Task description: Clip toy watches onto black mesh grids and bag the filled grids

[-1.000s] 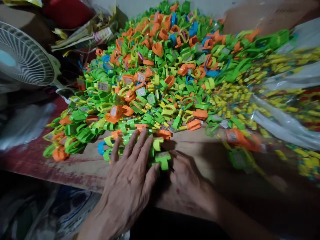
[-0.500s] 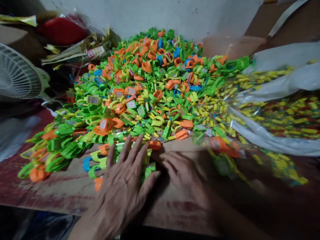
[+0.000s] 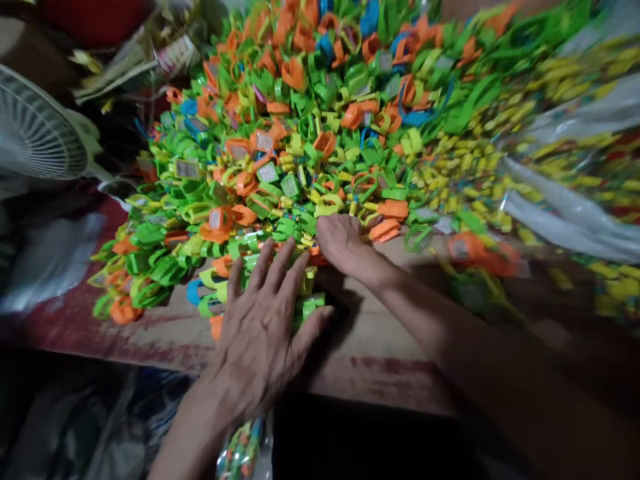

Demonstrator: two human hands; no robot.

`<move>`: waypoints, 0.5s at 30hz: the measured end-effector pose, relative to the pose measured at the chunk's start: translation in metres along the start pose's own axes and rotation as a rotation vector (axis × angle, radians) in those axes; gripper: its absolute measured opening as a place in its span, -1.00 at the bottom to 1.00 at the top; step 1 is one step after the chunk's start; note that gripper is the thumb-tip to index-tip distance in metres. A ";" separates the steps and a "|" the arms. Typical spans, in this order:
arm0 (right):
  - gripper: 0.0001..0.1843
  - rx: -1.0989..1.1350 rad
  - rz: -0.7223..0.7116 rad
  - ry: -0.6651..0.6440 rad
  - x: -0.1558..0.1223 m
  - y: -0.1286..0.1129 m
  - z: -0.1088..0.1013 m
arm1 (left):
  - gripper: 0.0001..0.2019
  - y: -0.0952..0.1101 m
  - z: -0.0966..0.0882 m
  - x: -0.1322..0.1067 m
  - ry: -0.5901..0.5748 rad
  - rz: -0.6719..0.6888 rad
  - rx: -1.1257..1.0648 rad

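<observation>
A big heap of small plastic toy rings in green, orange, yellow and blue covers the table. My left hand lies flat with fingers spread on several green and yellow pieces at the heap's near edge. My right hand reaches forward into the heap's front edge, fingers curled down among the pieces. What those fingers hold, if anything, is hidden.
A white fan stands at the left. Clear plastic bags full of small yellow pieces lie at the right. Papers and a red object sit at the back left. A small bag of pieces hangs below the table edge.
My right hand has moved forward from beside the left hand into the heap's edge. The left hand stays pressed on the pieces. The camera has tilted.
</observation>
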State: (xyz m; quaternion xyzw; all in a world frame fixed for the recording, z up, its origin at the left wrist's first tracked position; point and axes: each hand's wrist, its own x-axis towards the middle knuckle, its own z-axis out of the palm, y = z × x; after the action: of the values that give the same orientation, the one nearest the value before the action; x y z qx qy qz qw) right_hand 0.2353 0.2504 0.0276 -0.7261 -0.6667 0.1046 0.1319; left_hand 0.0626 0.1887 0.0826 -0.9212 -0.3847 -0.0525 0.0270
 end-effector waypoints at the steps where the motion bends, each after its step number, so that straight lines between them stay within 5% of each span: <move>1: -0.69 -0.005 0.026 -0.021 0.004 0.000 -0.001 | -0.39 0.001 -0.001 0.001 -0.022 -0.012 -0.012; 5: -0.75 -0.038 0.060 -0.058 0.002 0.003 -0.017 | -0.38 0.003 0.000 0.003 -0.037 -0.032 -0.040; 9: -0.79 -0.007 -0.013 0.081 -0.031 0.023 -0.030 | -0.35 0.003 0.002 0.000 -0.012 -0.035 -0.053; 12: -0.83 0.229 -0.013 0.214 -0.065 0.039 -0.022 | -0.36 0.001 0.001 -0.002 -0.006 -0.025 -0.060; 15: -0.77 0.470 0.055 0.213 -0.097 0.045 -0.005 | -0.43 0.000 0.000 -0.004 -0.007 -0.007 -0.061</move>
State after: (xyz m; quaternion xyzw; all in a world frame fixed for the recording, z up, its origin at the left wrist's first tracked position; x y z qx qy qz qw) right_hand 0.2703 0.1498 0.0148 -0.7005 -0.5863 0.1831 0.3635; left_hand 0.0600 0.1861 0.0820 -0.9203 -0.3863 -0.0610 -0.0027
